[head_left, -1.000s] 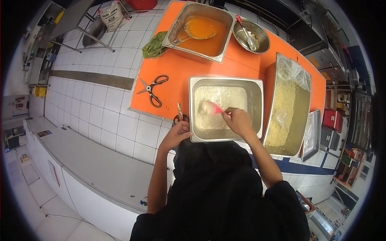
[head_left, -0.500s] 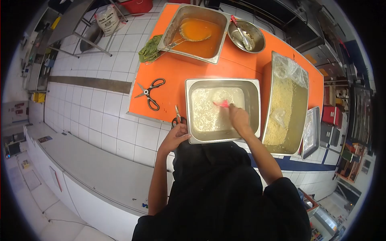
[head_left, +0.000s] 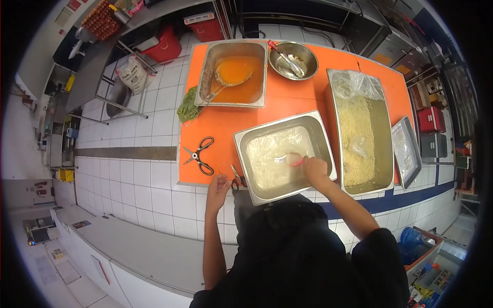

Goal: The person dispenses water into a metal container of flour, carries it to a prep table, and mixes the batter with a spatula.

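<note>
In the head view, my right hand (head_left: 316,170) is closed around a red-handled utensil (head_left: 297,163). Its pale, blurred head dips into creamy white batter (head_left: 267,149), and its exact kind is unclear. The batter lies in a deep steel pan (head_left: 324,134), turned at an angle near the table's front edge. Just left of the pan, my left hand (head_left: 219,188) is raised with fingers loosely extended, holding nothing and apart from the rim. Dark-handled scissors (head_left: 236,180) lie between this hand and the pan; larger black-handled scissors (head_left: 199,156) rest spread farther left.
On the orange table (head_left: 287,105) stand a pan of orange liquid (head_left: 251,95) with a strainer (head_left: 233,71), a steel bowl (head_left: 308,64) with red-handled tongs (head_left: 287,59), and a long crumb-filled container (head_left: 357,154). A green cloth (head_left: 189,108) and a plastic-lined tray (head_left: 405,154) flank these.
My left hand has come off the batter pan's left corner and opened. The pan has rotated, and the utensil has shifted through the batter toward the front. The camera view has shifted too.
</note>
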`<state>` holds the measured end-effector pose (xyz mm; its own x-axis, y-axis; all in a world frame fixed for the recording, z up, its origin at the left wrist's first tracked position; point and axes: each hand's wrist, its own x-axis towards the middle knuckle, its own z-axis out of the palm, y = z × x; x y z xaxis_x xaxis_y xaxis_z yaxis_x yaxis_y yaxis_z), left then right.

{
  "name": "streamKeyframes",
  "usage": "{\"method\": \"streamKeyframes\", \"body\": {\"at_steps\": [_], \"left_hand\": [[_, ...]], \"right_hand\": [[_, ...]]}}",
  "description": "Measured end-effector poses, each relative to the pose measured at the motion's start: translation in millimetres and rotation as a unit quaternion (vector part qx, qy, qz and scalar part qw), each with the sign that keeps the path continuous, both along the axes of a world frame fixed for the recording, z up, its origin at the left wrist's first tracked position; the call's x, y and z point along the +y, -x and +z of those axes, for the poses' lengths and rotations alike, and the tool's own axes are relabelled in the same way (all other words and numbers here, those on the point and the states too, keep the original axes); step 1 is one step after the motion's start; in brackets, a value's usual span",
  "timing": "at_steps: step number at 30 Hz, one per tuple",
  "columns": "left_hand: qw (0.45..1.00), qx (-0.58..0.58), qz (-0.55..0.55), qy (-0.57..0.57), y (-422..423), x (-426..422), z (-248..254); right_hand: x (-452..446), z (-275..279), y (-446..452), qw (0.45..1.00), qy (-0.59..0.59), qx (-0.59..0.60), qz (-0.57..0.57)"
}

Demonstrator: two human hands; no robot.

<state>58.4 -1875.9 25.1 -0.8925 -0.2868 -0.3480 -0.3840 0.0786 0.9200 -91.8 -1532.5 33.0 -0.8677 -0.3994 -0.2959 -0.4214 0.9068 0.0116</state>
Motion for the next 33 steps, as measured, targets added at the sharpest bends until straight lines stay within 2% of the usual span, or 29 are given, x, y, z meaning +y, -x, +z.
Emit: {"method": "streamKeyframes", "body": {"at_steps": [1, 2, 4, 5, 6, 8, 9, 10, 12, 13, 14, 16, 17, 18, 19, 20, 21, 22, 23, 25, 26, 28, 29, 31, 33], "left_hand": [[1.000, 0.002, 0.002, 0.005, -5.0, -10.0, -1.5], [1.000, 0.012, -0.003, 0.007, -9.6, -17.9, -3.7], [0.999, 0.034, 0.007, 0.041, -28.9, -33.6, -19.3], [0.997, 0.008, -0.004, 0.079, -41.6, -42.8, -25.4], [0.993, -0.018, -0.015, 0.117, -59.8, -53.3, -29.2], [0.971, -0.071, -0.039, 0.223, -103.8, -72.0, -36.1], [0.970, -0.077, -0.026, 0.228, -132.5, -81.8, -46.6], [0.968, -0.086, -0.011, 0.234, -164.4, -91.8, -59.3], [0.970, -0.105, 0.043, 0.216, -228.6, -103.0, -82.1], [0.964, -0.138, 0.047, 0.222, -258.4, -106.6, -94.2], [0.957, -0.170, 0.051, 0.229, -287.6, -109.9, -108.3], [0.952, -0.257, 0.055, 0.159, -352.7, -117.7, -150.5], [0.936, -0.312, 0.024, 0.164, -378.6, -116.7, -154.0], [0.915, -0.365, -0.009, 0.171, -403.3, -119.3, -153.6], [0.923, -0.360, -0.006, 0.133, -431.8, -124.3, -157.1], [0.930, -0.357, -0.001, 0.090, -461.5, -127.0, -161.8], [0.940, -0.329, 0.042, 0.080, -489.9, -128.2, -168.6], [0.946, -0.304, 0.086, 0.069, -513.9, -126.5, -169.4], [0.946, -0.304, 0.087, 0.070, -529.6, -127.0, -160.9], [0.906, -0.416, 0.081, -0.008, -548.5, -140.0, -148.4], [0.908, -0.412, 0.080, -0.003, -557.1, -149.8, -141.9], [0.879, -0.475, 0.042, 0.003, -562.8, -170.1, -128.0], [0.879, -0.475, 0.042, 0.012, -568.3, -184.0, -116.3], [0.909, -0.373, 0.183, 0.015, -573.1, -203.0, -105.8], [0.909, -0.362, 0.203, 0.041, -569.6, -223.8, -95.7]], "right_hand": [[-3.6, 9.3, 10.4, 0.998, 0.011, -0.003, -0.058], [-13.6, 10.2, 10.9, 0.998, 0.013, 0.007, -0.063], [-40.4, -3.8, 6.3, 0.996, 0.065, 0.052, -0.030], [-45.4, -25.5, -2.5, 0.995, 0.097, 0.029, 0.011], [-43.3, -23.0, -15.7, 0.994, 0.098, 0.037, 0.005], [-32.9, -10.0, -26.1, 0.992, 0.084, -0.046, 0.077], [-23.9, 15.8, -24.2, 0.996, 0.025, -0.081, 0.041], [-17.7, 20.9, -17.1, 0.996, 0.022, -0.073, 0.043], [-7.6, 30.1, -6.1, 0.994, -0.013, -0.055, -0.092], [-22.6, 45.4, -8.9, 0.993, 0.013, -0.039, -0.112], [-38.2, 25.7, -11.7, 0.993, 0.010, -0.032, -0.111], [-65.3, -42.3, -22.8, 0.991, 0.088, 0.066, -0.078], [-73.8, -37.6, -35.9, 0.990, 0.091, 0.074, -0.080], [-81.1, -27.6, -53.2, 0.997, 0.056, 0.021, -0.047], [-86.1, -13.1, -65.7, 0.999, 0.020, -0.033, -0.012], [-85.5, 13.0, -71.4, 0.999, 0.021, -0.026, -0.014], [-79.7, 46.1, -72.2, 0.997, -0.002, -0.035, -0.067], [-74.6, 65.1, -72.6, 0.992, -0.026, -0.047, -0.118], [-73.6, 65.5, -71.2, 0.992, -0.025, -0.048, -0.117], [-75.7, 54.5, -58.3, 0.960, 0.069, 0.001, -0.270], [-77.1, 34.7, -60.6, 0.959, 0.075, 0.003, -0.273], [-85.3, -24.5, -49.0, 0.966, 0.130, 0.021, -0.221], [-78.2, -59.2, -40.2, 0.979, 0.101, 0.022, -0.173], [-66.9, -18.0, -52.5, 0.981, 0.068, 0.012, -0.184], [-70.3, 20.4, -59.7, 0.980, 0.034, -0.003, -0.195]]}}
